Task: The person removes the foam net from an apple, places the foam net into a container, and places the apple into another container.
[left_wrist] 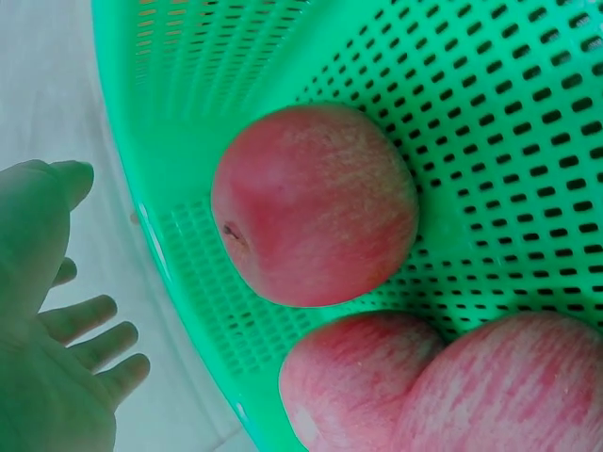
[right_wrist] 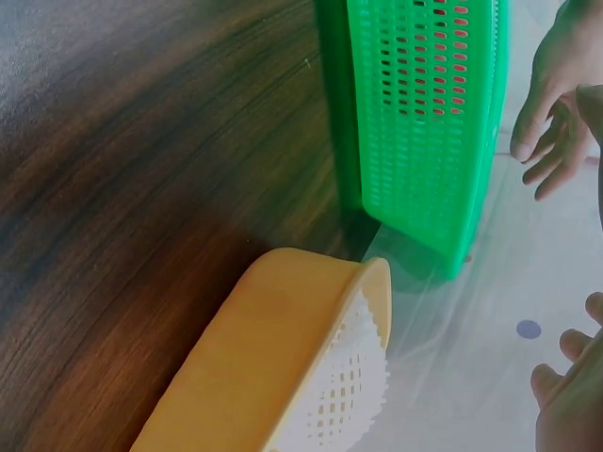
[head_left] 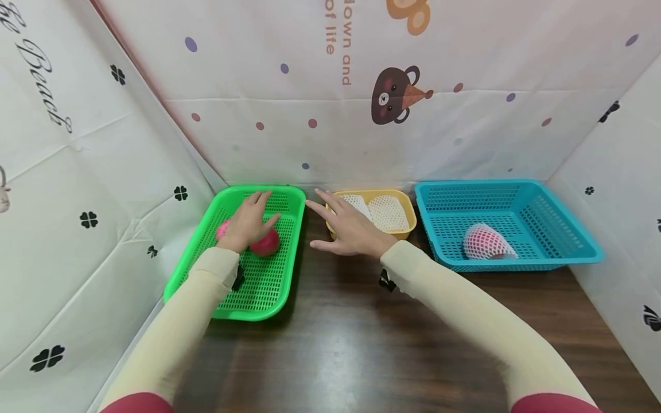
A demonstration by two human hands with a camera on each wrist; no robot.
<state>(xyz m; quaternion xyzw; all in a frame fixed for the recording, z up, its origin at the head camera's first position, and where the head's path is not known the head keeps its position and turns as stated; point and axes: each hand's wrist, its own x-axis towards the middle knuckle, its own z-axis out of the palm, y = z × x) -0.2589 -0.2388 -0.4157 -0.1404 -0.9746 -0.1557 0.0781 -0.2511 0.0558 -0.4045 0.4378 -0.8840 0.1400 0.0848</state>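
My left hand (head_left: 248,222) hovers over the green basket (head_left: 295,252) with its fingers spread, holding nothing. Red apples lie in that basket; one red apple (head_left: 265,243) shows beside the hand. The left wrist view shows three, with one apple (left_wrist: 316,205) set apart from two that touch. My right hand (head_left: 350,228), also with fingers extended and nothing in it, is in the air at the left end of the small yellow basket (head_left: 411,213). White foam net sleeves (head_left: 388,213) fill this basket, partly hidden behind the hand.
On the right stands a blue basket (head_left: 555,225) holding a red apple in a foam net (head_left: 482,241). The baskets stand on a dark wooden table (head_left: 330,332). Printed white sheets (head_left: 248,69) enclose the table's back and sides.
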